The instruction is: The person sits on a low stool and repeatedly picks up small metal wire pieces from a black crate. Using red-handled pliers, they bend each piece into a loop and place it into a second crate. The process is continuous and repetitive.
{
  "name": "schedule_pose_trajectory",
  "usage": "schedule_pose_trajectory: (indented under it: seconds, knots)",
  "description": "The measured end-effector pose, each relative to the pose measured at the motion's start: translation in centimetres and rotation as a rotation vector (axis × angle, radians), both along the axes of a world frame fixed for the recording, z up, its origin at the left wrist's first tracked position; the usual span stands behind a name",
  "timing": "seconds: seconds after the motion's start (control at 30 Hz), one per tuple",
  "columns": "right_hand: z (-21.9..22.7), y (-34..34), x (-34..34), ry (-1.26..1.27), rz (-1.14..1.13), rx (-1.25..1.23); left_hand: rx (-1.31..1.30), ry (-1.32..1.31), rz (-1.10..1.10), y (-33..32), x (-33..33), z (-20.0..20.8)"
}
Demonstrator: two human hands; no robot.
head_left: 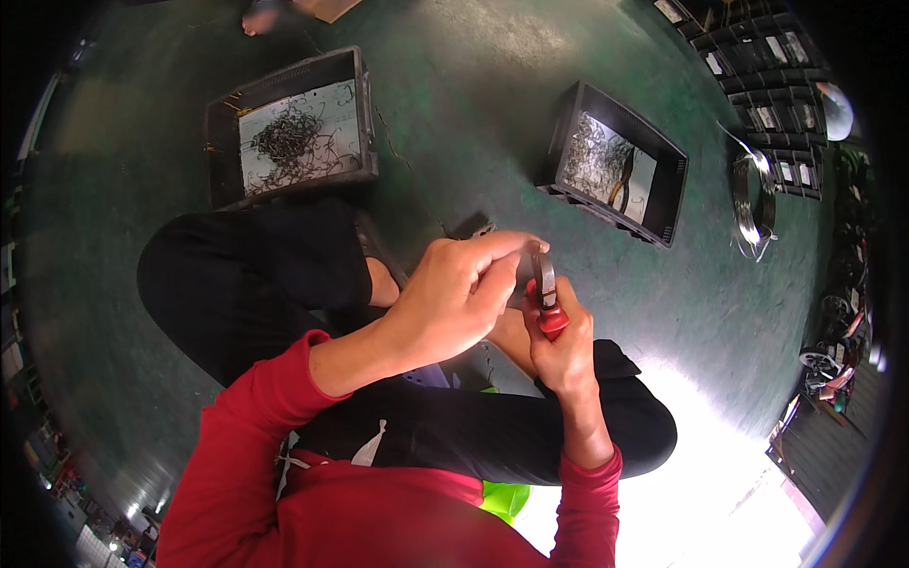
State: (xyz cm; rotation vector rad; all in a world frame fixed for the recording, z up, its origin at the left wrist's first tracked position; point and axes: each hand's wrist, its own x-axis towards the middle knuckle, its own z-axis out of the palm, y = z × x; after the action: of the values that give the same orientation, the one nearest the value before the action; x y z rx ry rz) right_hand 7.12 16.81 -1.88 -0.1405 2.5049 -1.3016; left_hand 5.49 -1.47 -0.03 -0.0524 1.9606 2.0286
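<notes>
My right hand (562, 341) is wrapped round a pair of red-handled pliers (546, 284), whose metal jaws point up and away from me. At the tip of those jaws, my left hand (459, 289) has its fingers curled and its index finger and thumb close together. Whatever lies between those fingertips is too small to make out. Both hands are raised above my crossed legs.
A black crate (367, 142) on the far left holds dark bent wire pieces (292, 137) on a white sheet. Another black crate (674, 189) at right contains silvery wire pieces (595, 156) and a yellow-and-black tool (622, 182). Beyond it lie a wire coil (745, 208) and stacked crates (772, 85).
</notes>
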Motion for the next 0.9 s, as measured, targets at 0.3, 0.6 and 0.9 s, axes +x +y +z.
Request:
schedule_pose_trajectory:
  seconds: [0.3,0.6,0.9]
  knots:
    - [-0.7,-0.5,0.1,0.103,-0.033,0.051,0.005,-0.025,0.069,0.7,0.3,0.0]
    - [-0.3,0.2,-0.7,0.079,0.007,0.1,-0.028,0.045,-0.068,-0.2,-0.7,-1.6]
    - [2.4,2.8,-0.6,-0.414,-0.036,-0.249,0.029,0.042,-0.135,-1.0,-2.0,-1.0]
